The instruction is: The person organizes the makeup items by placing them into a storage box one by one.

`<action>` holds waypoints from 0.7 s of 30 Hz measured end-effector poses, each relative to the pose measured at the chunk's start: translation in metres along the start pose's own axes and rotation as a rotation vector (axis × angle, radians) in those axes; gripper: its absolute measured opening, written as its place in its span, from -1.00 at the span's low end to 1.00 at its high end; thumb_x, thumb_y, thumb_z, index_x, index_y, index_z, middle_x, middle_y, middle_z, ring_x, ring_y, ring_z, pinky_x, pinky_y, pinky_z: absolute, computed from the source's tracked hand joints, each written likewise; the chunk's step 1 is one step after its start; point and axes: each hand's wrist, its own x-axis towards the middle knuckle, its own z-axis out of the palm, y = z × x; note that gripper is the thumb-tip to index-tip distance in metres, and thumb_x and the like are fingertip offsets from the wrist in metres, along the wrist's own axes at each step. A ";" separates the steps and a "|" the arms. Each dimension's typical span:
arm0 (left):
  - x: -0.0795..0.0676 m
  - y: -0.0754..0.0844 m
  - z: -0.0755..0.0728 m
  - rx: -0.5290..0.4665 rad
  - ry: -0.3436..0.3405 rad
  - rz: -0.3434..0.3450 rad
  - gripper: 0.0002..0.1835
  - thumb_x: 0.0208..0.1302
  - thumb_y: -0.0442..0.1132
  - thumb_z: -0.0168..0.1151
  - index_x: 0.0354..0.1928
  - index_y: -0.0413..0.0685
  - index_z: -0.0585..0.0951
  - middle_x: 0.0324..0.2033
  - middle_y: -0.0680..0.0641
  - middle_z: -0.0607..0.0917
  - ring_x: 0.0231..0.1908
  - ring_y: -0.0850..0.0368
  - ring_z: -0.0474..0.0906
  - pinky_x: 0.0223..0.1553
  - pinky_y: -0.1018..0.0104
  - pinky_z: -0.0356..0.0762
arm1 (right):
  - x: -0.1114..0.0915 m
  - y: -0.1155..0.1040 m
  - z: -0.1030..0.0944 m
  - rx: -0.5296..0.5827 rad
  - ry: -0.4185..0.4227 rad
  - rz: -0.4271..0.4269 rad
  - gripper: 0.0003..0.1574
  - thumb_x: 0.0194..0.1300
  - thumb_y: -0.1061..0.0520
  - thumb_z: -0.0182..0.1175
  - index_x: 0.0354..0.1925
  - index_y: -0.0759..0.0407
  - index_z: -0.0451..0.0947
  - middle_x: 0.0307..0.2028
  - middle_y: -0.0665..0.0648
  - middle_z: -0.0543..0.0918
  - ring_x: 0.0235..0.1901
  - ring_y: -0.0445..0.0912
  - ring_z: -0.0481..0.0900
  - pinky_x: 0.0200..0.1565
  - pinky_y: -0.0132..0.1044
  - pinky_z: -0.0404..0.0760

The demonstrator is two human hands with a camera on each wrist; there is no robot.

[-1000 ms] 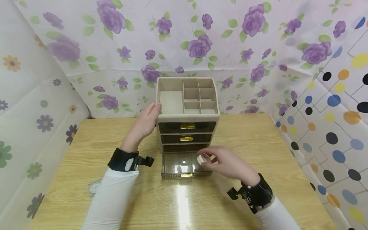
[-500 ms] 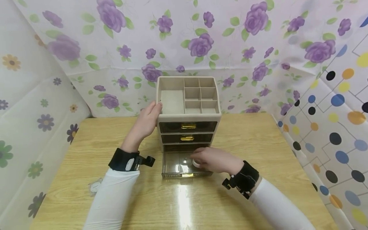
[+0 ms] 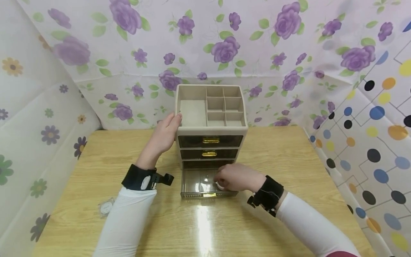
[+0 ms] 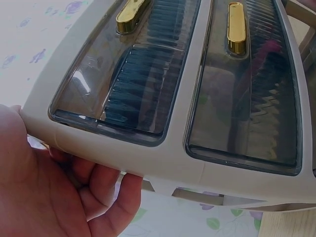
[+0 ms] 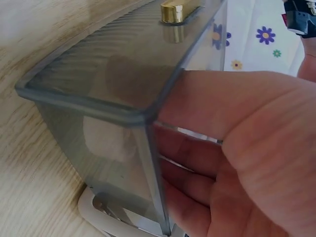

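A beige desktop organizer (image 3: 212, 130) with smoky drawers and gold handles stands upright on the table. My left hand (image 3: 166, 134) holds its left side near the top rim; in the left wrist view, the fingers (image 4: 126, 197) curl against the side wall. The bottom drawer (image 3: 194, 180) is pulled out. My right hand (image 3: 239, 177) reaches into the drawer's right part, pinching a small white round thing (image 3: 220, 186). In the right wrist view, that white thing shows blurred through the drawer's clear wall, and the fingertips are partly hidden behind it.
A small clear case (image 3: 106, 207) with a white round thing inside lies on the wooden table (image 3: 273, 150), beside the left sleeve. The organizer's top has one large and several small compartments. Flowered cloth (image 3: 128, 71) hangs behind and dotted cloth at the right.
My right hand has moved left and down into the open bottom drawer with the white round thing. The left hand keeps its hold on the organizer.
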 end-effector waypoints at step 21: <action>-0.002 0.001 0.000 -0.009 -0.003 0.007 -0.37 0.71 0.23 -0.29 0.33 -0.14 0.47 -0.10 -0.29 0.60 -0.28 -0.14 0.55 -0.24 0.04 0.55 | 0.001 -0.005 0.001 0.016 -0.041 0.066 -0.62 0.28 0.47 0.30 -0.20 0.02 0.80 -0.26 -0.06 0.76 -0.33 -0.21 0.61 -0.23 -0.27 0.64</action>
